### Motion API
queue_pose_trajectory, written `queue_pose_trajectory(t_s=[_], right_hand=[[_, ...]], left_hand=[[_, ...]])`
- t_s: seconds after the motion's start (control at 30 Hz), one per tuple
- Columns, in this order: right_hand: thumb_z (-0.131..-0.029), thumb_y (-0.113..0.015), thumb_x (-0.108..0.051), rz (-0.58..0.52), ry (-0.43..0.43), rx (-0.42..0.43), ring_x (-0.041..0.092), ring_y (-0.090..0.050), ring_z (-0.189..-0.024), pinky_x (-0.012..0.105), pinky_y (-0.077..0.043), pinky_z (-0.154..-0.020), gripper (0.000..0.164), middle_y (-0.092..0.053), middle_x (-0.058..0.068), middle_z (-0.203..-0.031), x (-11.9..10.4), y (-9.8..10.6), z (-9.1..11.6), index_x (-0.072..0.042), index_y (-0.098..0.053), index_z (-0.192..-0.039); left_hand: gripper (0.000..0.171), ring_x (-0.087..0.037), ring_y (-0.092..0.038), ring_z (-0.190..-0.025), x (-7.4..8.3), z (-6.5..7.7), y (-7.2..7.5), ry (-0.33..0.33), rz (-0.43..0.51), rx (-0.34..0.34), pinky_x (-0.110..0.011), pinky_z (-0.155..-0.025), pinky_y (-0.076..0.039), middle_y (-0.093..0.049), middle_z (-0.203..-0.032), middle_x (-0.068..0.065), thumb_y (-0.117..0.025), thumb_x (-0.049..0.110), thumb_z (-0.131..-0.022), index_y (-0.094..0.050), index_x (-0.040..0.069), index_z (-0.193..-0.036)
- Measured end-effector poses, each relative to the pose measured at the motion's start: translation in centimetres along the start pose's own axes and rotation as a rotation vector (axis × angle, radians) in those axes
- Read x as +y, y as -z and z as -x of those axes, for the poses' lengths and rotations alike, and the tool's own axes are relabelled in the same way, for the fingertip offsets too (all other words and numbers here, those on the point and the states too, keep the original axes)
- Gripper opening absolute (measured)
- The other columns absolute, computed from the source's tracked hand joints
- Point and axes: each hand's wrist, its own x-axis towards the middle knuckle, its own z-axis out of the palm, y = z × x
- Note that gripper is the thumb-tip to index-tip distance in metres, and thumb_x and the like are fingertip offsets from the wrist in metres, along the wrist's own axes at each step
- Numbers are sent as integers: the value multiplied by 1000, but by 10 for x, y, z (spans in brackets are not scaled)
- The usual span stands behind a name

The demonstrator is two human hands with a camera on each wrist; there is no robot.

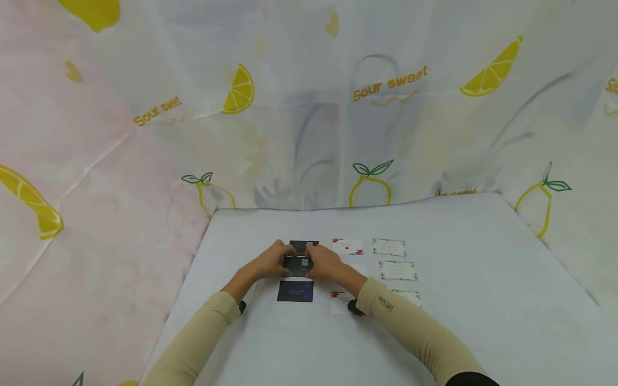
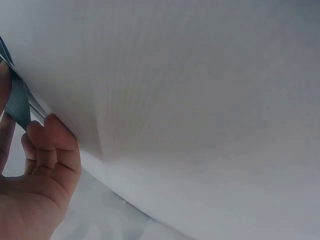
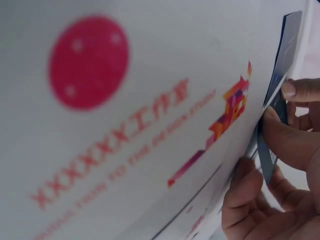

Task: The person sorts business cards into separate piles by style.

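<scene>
A dark business card [image 1: 295, 266] with a small QR code is held between both hands, tilted up off the table in the wrist views. My left hand [image 1: 271, 261] grips its left side, thumb at the near edge and fingers at the far edge. From the right, my right hand [image 1: 325, 262] pinches the same card [image 3: 266, 162], its thumb [image 3: 280, 135] against the edge. Another dark card [image 1: 300, 244] lies just beyond, partly covered by the fingers. Closer to me, a dark blue card [image 1: 295, 292] lies flat.
White cards with red corners [image 1: 346, 246] form a column right of the hands, partly under my right forearm. Further right, green-bordered white cards [image 1: 390, 247] form another column. The white table [image 1: 483, 300] meets a lemon-print cloth [image 1: 309, 134] at the back.
</scene>
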Motion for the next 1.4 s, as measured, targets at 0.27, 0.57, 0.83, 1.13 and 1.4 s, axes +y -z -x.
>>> queue_pose_trajectory(t_s=[0.27, 0.57, 0.83, 1.13, 1.4], right_hand=[[-93, -68, -12, -232, -16, -19, 16, -61, -67, 27, -49, -59, 21, -67, 13, -106, 6, -4, 0, -9, -56, -109], [-96, -63, -8, -489, -16, 4, 13, -60, -50, 24, -47, -48, 19, -64, 13, -81, 18, 0, -3, -4, -58, -114], [-96, -62, -8, -566, -57, 25, 13, -59, -52, 26, -49, -51, 20, -62, 6, -67, 23, 4, -6, -6, -61, -116], [-94, -67, -13, -562, -86, 88, 13, -60, -61, 25, -49, -56, 24, -66, 7, -79, 27, 7, -8, -7, -64, -117], [-79, -84, -27, -260, 52, 200, 18, -61, -91, 34, -52, -82, 52, -64, 10, -114, 28, 8, -8, -5, -65, -123]], left_hand=[[47, -13, -49, -80, -5, 7, -1, -41, -8, 33, -27, -71, -45, -54, -105, -7, -84, 17, -77, -63, 14, -119], [58, -13, -50, -76, -12, 16, 4, -247, 52, 145, -23, -65, -44, -60, -104, -7, -84, 19, -78, -59, 8, -129], [67, -15, -52, -80, -13, 15, 7, -271, 75, 160, -23, -68, -44, -61, -120, -8, -85, 24, -77, -57, 6, -136], [63, -19, -58, -78, -19, 8, 6, -313, 100, 232, -29, -69, -49, -65, -128, -10, -85, 20, -77, -59, 6, -132], [58, -15, -54, -81, -18, -2, 11, -259, 67, 213, -24, -68, -44, -67, -125, -9, -83, 25, -79, -62, 8, -131]])
